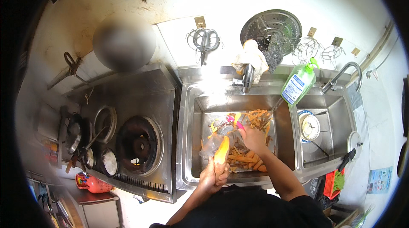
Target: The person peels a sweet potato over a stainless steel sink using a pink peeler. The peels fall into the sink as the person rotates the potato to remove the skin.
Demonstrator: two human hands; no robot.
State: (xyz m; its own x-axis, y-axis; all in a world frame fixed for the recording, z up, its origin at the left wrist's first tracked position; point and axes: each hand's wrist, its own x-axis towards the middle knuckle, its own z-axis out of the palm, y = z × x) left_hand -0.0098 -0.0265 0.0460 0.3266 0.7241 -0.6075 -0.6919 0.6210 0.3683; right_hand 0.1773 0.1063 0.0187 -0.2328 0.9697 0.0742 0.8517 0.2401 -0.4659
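My left hand, near the sink's front edge, grips a partly peeled sweet potato. Bare orange flesh shows on its upper part, and brownish skin remains by my fingers. My right hand holds a pink-handled peeler beyond the sweet potato, apart from it; a strip of orange peel is at its head. Peelings lie scattered over the floor of the steel sink. Several peeled orange pieces are heaped below my right wrist. A clear plastic bag lies crumpled left of the sweet potato.
A faucet draped with a cloth rises behind the basin. A green soap bottle stands on the divider. Stacked bowls sit in the smaller right basin. Left is a wok burner; scissors hang on the wall.
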